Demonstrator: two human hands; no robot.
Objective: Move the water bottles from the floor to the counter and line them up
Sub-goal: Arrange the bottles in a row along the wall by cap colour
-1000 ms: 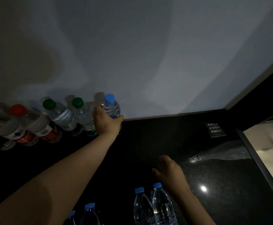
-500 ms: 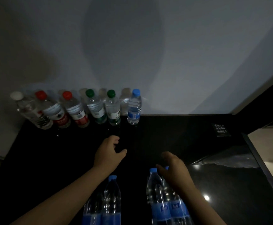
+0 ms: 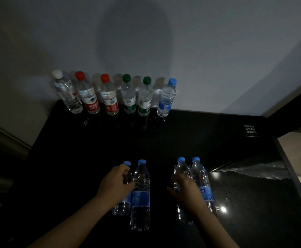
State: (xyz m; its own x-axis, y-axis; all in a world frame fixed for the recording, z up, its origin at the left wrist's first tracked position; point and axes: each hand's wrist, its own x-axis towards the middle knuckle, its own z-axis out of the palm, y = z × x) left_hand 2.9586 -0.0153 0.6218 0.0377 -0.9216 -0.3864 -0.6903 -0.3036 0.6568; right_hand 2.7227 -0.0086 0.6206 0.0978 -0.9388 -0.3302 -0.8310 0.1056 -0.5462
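Gripping the leftmost clear plastic blue-capped bottle [image 3: 122, 206] with the left hand [image 3: 116, 183] and a third such bottle [image 3: 181, 167] with the right hand [image 3: 186, 187] (fingers curled round both), the person likely next carries them from the front of the glossy black counter [image 3: 199, 136] to extend the six-bottle row [image 3: 128, 97] at the wall.
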